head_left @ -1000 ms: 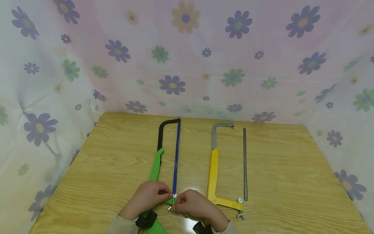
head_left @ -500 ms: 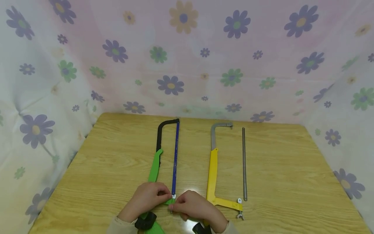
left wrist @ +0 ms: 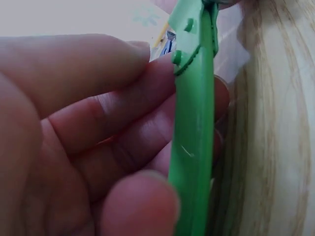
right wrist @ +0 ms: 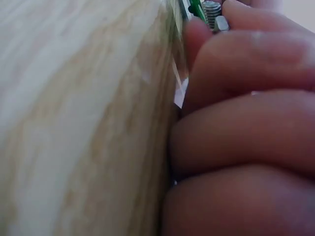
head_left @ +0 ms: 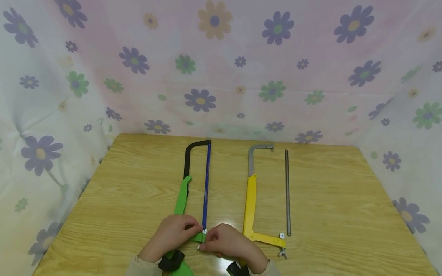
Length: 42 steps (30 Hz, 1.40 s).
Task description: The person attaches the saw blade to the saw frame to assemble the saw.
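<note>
A green-handled hacksaw (head_left: pixel 181 199) with a black front bow lies on the table, a blue blade (head_left: pixel 206 184) stretched along it. My left hand (head_left: pixel 176 232) grips its green frame; in the left wrist view the fingers reach behind the green bar (left wrist: pixel 193 137) and the thumb is in front. The left fingertips are by the white blade holder (head_left: pixel 204 231). My right hand (head_left: pixel 228 241) pinches the wing nut (head_left: pixel 199 247) below that holder, its fingers covering most of it. A threaded screw (right wrist: pixel 212 11) shows beyond the fingers in the right wrist view.
Right of my hands lies a yellow hacksaw frame (head_left: pixel 250 203) with a grey bow, no blade fitted, and its own wing nut (head_left: pixel 282 253). A grey saw blade (head_left: pixel 288 191) lies beside it. Floral cloth (head_left: pixel 221 76) hangs behind the wooden table (head_left: pixel 345 199).
The right fingers have shifted slightly around the wing nut, which was hidden half a second ago and shows partly now. The left hand holds its place. The whole view has drifted slightly.
</note>
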Available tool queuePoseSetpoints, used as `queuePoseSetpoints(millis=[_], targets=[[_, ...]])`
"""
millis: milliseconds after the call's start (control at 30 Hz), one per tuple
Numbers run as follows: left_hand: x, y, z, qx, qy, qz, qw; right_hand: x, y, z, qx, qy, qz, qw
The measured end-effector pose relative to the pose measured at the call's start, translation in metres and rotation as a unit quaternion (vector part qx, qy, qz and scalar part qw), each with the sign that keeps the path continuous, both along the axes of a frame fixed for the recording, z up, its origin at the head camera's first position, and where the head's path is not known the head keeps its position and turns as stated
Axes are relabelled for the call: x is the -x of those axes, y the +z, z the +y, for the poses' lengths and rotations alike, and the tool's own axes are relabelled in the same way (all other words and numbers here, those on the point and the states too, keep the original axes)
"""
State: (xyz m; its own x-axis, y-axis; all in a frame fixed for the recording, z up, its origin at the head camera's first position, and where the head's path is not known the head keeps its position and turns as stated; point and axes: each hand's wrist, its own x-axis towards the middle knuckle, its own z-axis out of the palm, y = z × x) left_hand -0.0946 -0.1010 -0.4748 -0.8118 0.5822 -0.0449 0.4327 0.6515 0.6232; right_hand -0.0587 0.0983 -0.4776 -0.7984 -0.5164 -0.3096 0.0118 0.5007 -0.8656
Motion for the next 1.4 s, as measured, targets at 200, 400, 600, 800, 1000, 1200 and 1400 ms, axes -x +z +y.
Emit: queuePoseSetpoints(millis=[200,400,600,800,1000,1200,1400], targets=[[0.0008,0.0007,0.0004,0.002,0.002,0.003,1.0,0.0024,-0.0004,-0.0005,-0.023,-0.021,0.017,0.999],[0.0008,0.0002,-0.0007,-0.003,-0.006,0.0,1.0,0.001,-0.0002,-0.0005,-0.011,-0.025,0.0,1.0],[0.0005,0.0004,-0.0013,-0.002,-0.004,0.014,0.9999,0.0014,0.0,-0.0009,-0.023,-0.021,0.01,0.999],[0.0006,-0.0002,-0.0008,0.001,-0.007,0.011,0.9999,0.0004,0.0004,-0.0011,-0.006,-0.01,-0.017,1.0],[0.0008,-0.0014,0.0003,0.007,-0.009,0.005,0.9999,-0.0006,0.0015,-0.0001,0.008,0.006,-0.02,1.0],[0.0006,-0.0006,0.0011,0.004,-0.002,0.003,1.0,0.0006,-0.0008,0.0001,0.011,0.009,-0.008,1.0],[0.0002,-0.0016,0.0012,0.003,-0.001,-0.004,1.0,0.0005,-0.0037,0.0002,-0.007,-0.01,0.007,1.0]])
